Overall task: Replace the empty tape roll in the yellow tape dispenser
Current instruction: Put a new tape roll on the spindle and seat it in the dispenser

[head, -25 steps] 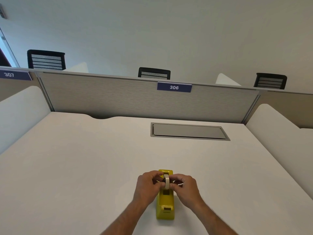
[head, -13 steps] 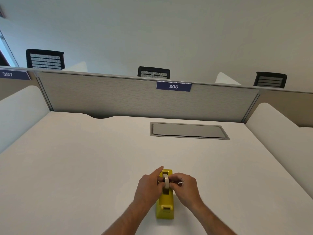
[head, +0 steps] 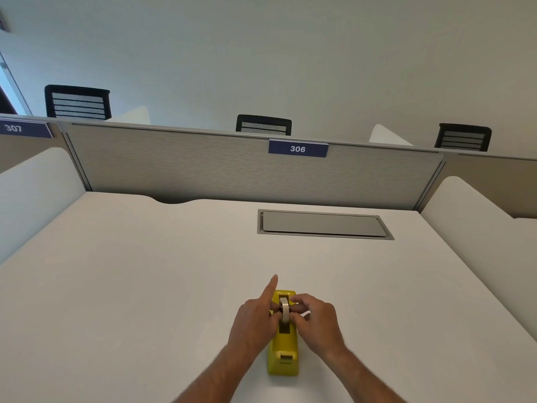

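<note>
Two numbers can be read, each in white digits on a dark blue plate fixed along the top edge of the grey partition (head: 220, 167) behind the surface. The plate near the middle (head: 298, 148) reads "306". The plate at the far left (head: 24, 129), partly cut by the frame edge, reads "307".

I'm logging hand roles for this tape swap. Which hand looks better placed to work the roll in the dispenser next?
Probably the right hand: its fingertips pinch the tape roll in the yellow dispenser. The left hand touches the roll's other side, but its index finger points away.
</note>
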Demonstrator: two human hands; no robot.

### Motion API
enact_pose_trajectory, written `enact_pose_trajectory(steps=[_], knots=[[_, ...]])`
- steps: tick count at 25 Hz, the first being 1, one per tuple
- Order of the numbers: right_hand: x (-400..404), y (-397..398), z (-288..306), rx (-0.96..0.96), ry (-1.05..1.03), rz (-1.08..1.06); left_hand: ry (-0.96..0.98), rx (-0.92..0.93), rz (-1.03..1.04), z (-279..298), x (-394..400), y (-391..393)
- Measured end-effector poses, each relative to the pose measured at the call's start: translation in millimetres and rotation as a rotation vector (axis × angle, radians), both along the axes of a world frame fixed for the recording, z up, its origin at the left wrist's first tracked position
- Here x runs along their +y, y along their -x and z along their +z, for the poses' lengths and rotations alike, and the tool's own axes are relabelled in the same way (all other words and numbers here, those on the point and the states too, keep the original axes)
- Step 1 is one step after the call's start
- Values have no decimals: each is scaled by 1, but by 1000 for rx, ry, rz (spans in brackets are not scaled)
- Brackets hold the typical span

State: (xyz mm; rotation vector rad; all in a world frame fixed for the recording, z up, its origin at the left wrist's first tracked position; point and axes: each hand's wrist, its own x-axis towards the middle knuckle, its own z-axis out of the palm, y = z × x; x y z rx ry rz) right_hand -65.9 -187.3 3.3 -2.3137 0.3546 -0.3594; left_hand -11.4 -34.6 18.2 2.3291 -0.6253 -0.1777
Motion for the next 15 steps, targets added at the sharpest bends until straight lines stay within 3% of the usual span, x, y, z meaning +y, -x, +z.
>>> enact_pose_trajectory(steps=[6, 15], knots=[[0, 9, -2, -70, 277, 157, -128, -142, -99, -12, 5, 0], [-3, 13, -5, -130, 336, 205, 49, -249, -134, -31, 9, 0]])
